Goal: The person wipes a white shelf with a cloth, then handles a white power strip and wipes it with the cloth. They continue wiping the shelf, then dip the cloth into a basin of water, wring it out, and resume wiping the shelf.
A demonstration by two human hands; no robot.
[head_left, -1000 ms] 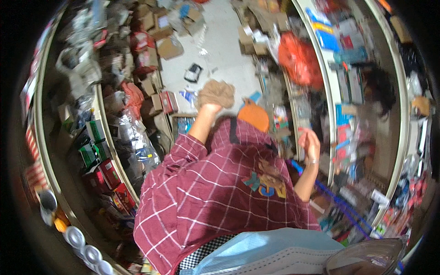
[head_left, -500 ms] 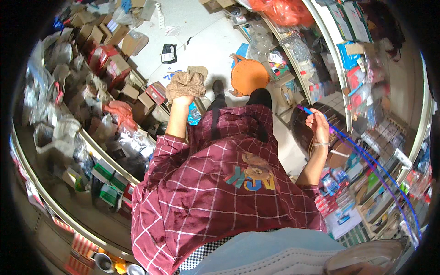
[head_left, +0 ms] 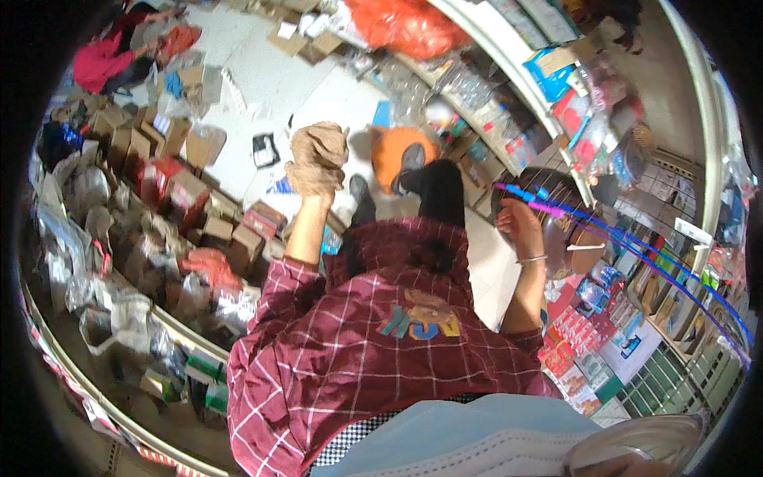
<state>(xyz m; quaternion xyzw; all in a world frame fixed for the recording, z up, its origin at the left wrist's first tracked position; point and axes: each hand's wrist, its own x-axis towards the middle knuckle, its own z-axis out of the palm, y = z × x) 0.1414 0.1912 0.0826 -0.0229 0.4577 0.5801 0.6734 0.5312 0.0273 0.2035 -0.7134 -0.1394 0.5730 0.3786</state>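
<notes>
A crumpled brown cloth [head_left: 319,157] is bunched up in my left hand [head_left: 316,197], whose fingers are mostly hidden under it. The cloth shows above the wrist, over the pale floor. On the other side, my right hand [head_left: 520,222] hangs with its fingers curled in, wearing a bracelet at the wrist. Long thin blue and purple rods [head_left: 636,245] run from just above those knuckles toward the right rim. The fingers are close against or touching the rods; a grip on them cannot be made out.
Boxes and plastic bags crowd the left shelf [head_left: 171,318]. Stocked shelving [head_left: 477,119] runs along the right. An orange round stool [head_left: 387,155] is ahead, overlapped in view by my right shoe [head_left: 412,157]. A person in pink [head_left: 99,63] is low down at far left.
The view has shifted, and the stool appears nearer my right foot. My right hand now sits lower against the rods. The cloth stays in my left hand; a person has come into view.
</notes>
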